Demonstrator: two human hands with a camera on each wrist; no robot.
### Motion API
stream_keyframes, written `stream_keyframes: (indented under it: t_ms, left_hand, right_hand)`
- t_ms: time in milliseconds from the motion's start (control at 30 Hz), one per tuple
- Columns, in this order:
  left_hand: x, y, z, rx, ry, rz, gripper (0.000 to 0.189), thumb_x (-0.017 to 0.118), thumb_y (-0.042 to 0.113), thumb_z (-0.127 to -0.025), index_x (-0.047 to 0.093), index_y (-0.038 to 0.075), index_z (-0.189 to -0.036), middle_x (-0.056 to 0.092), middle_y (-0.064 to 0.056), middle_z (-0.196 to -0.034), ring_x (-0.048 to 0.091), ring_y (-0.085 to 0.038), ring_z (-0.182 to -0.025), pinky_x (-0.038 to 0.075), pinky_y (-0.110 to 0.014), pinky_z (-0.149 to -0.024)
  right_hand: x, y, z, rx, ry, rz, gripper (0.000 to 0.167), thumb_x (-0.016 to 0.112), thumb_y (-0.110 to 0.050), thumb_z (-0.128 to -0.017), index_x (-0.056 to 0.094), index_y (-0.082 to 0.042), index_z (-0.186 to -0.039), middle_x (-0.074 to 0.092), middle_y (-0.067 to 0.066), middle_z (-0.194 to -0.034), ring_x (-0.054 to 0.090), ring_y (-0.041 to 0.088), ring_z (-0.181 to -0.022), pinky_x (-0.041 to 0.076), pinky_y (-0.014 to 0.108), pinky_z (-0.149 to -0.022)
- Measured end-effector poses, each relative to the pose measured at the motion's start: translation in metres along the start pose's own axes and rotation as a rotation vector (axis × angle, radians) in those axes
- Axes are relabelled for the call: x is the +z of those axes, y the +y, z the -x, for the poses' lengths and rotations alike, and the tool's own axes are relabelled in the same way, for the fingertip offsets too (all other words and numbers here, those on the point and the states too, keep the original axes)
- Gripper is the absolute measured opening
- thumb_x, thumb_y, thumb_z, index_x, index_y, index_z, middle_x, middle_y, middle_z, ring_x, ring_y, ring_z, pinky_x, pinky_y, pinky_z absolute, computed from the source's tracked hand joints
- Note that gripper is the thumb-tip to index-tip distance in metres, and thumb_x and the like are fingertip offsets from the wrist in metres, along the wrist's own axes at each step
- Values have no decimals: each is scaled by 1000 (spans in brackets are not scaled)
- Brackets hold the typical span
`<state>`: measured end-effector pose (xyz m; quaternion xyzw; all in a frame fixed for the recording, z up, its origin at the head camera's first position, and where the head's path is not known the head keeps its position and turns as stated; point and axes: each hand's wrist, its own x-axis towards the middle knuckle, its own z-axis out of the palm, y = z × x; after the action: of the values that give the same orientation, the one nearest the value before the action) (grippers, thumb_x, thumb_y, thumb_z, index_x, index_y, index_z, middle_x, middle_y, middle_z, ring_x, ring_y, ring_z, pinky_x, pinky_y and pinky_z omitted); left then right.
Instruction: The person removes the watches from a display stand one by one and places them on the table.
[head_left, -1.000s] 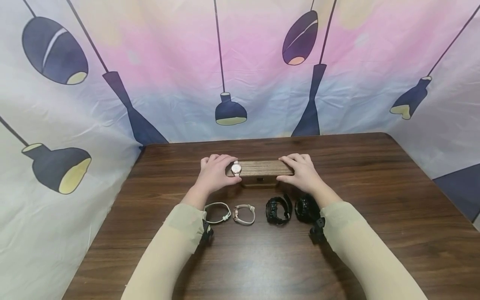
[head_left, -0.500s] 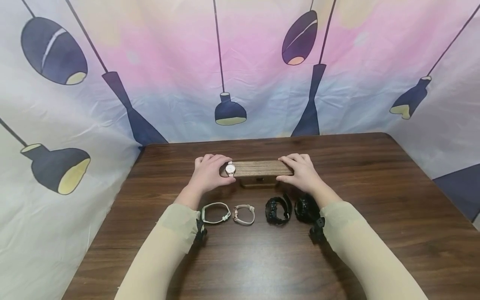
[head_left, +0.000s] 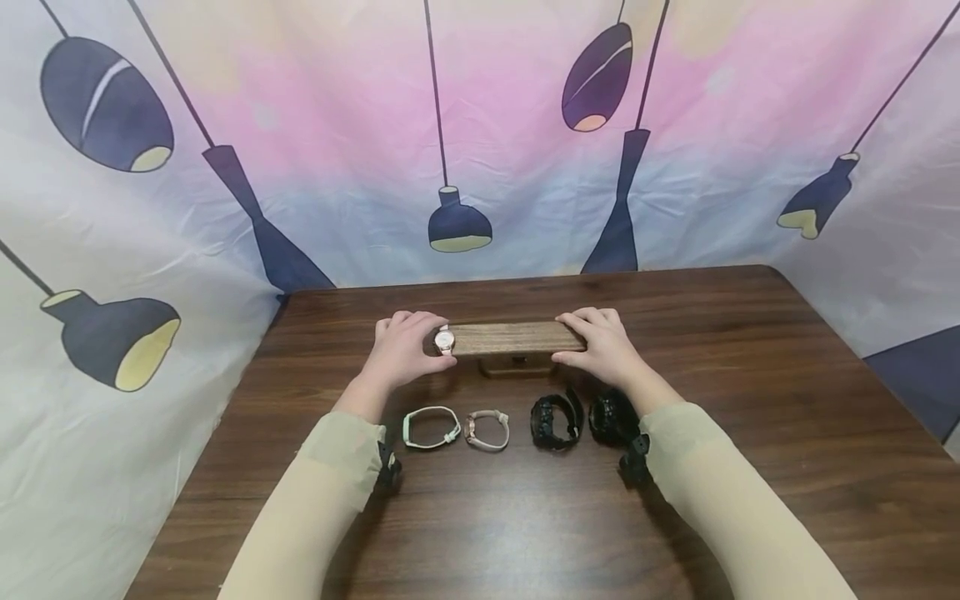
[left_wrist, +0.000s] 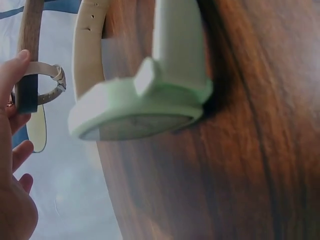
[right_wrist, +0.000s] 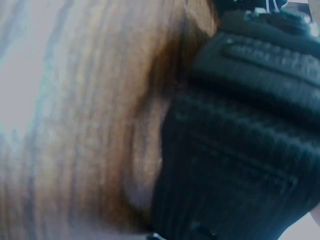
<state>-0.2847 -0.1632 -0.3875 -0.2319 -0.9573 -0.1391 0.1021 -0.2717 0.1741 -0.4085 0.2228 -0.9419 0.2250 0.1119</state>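
A wooden watch stand [head_left: 510, 338] with a horizontal bar stands toward the back of the table. Near the left end of this bar sits a small light-strapped watch [head_left: 445, 340], its round pale face up; in the left wrist view its strap [left_wrist: 60, 79] loops around the bar. My left hand [head_left: 397, 350] holds that watch at the bar's end between thumb and fingers. With thumb in front and fingers behind, my right hand [head_left: 603, 343] grips the bar's right end. The right wrist view is mostly filled by a black watch [right_wrist: 235, 160], which hides the right hand's grip.
In front of the stand, several watches lie in a row on the brown table [head_left: 495, 517]: a pale green one [head_left: 407, 429], a pinkish one [head_left: 471, 428], a black one [head_left: 542, 421] and another black one [head_left: 611, 417] beside the right wrist. A patterned curtain [head_left: 360, 200] hangs behind.
My left hand and the light-strapped watch have slid left along the bar to its left end. The right hand and the stand have stayed in place.
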Motion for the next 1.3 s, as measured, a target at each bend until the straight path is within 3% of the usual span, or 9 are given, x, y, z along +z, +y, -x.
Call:
stream_keyframes:
  t_ms: [267,633,767,1300]
  left_hand:
    - [0,-8,8,-10,34,36,59,75,47,-74,62,16,-121,59,-3,-123,45,-30,-112,28,-51,-87]
    - [8,-17,20,-114,41,168,58,75,47,-74,63,14,-120,59,-6,-124,45,-31,-112,27,-52,-88]
    - [10,-19,26,-143,31,210,58,74,48,-74,63,14,-120,58,-6,-125,44,-31,-112,27,-52,-89]
    - [10,-35,48,-157,-53,276,56,73,44,-77,62,14,-122,57,-6,-127,40,-31,-117,23,-53,-92]
  right_hand:
    - [1,1,0,10,-4,-6,62,71,-42,-81,53,-14,-133,49,10,-126,33,35,-116,29,52,-96]
    - [3,1,2,19,-6,-13,63,70,-43,-81,52,-14,-134,48,10,-127,32,35,-117,28,53,-96]
    - [3,2,2,25,-6,-19,63,70,-43,-81,52,-15,-135,48,10,-127,32,35,-118,28,53,-97]
    - [3,0,0,21,-5,-1,62,71,-42,-81,53,-14,-134,48,11,-127,33,36,-116,28,52,-96]
